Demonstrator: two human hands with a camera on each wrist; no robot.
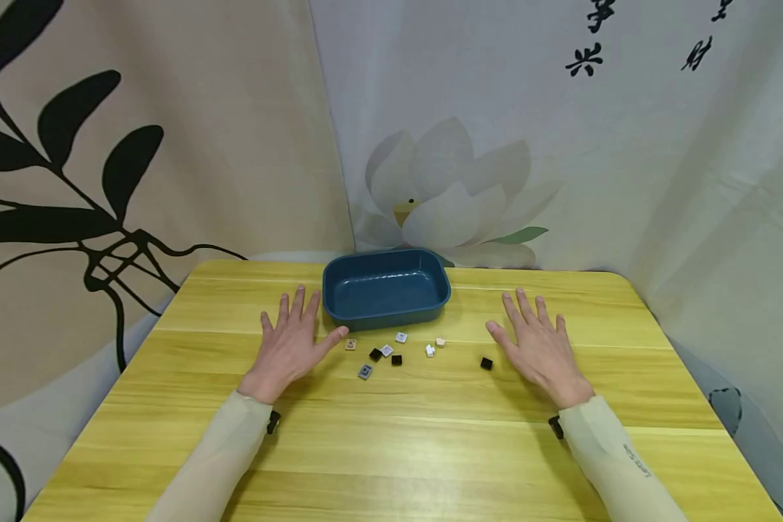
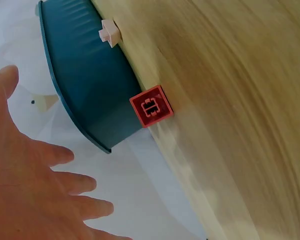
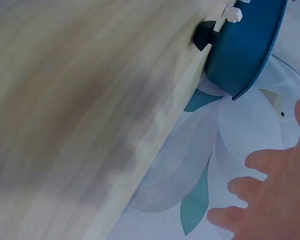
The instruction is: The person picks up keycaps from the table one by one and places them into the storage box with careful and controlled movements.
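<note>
Both hands are spread over the table with fingers straight and nothing held. The left hand (image 1: 287, 355) is beside the left end of a dark blue rectangular tray (image 1: 386, 319), its thumb near a small pale square keycap (image 1: 351, 345). In the left wrist view a red keycap (image 2: 151, 106) shows its hollow underside, and a pale pink one (image 2: 110, 33) has a short stem. My right hand (image 1: 540, 354) hovers to the right of a black keycap (image 1: 486, 364). Between the hands lie a grey keycap (image 1: 365, 372), a black one (image 1: 396, 359) and several white ones.
The yellow wooden table (image 1: 391, 449) has its back edge just behind the tray. Beyond it hangs a pale curtain (image 1: 470, 87) printed with a lotus, dark leaves and writing. Dark bands (image 1: 273, 422) show at the sleeve cuffs.
</note>
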